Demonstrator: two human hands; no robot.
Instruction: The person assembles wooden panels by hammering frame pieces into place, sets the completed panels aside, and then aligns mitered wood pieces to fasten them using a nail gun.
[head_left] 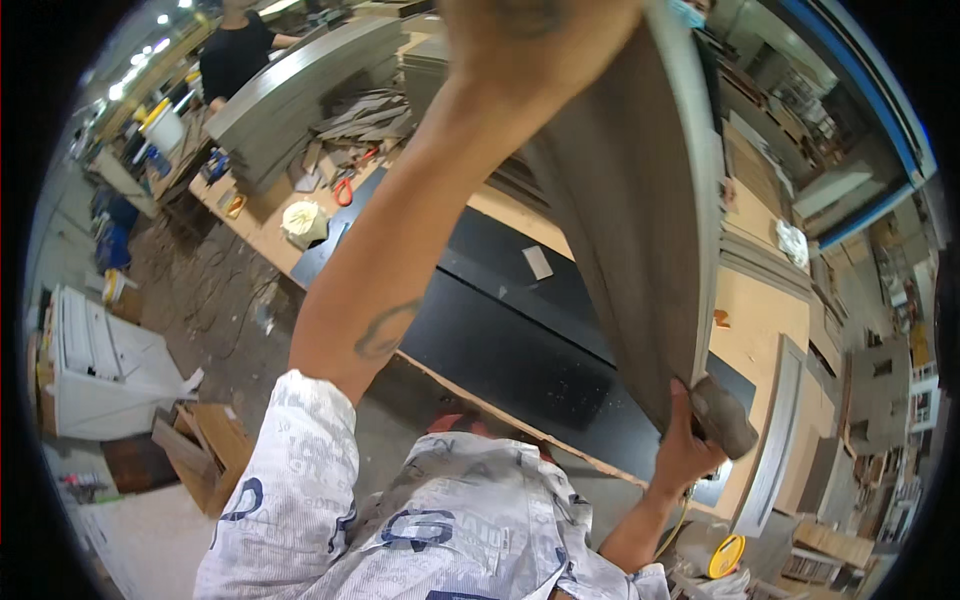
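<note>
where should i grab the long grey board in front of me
Probably toward both ends: the board is long and steeply tilted, so a single grip might let it swing. Left hand from the left, up top; right hand from below, at the lower end.

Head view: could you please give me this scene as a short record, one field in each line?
Left hand: at the upper edge, partly cut off; grip not visible
Right hand: at the lower end of a long grey-brown board
Work surface: black surface on a pale workbench
On black surface: small white piece
Farther back: red-handled tool, person in black top
</note>
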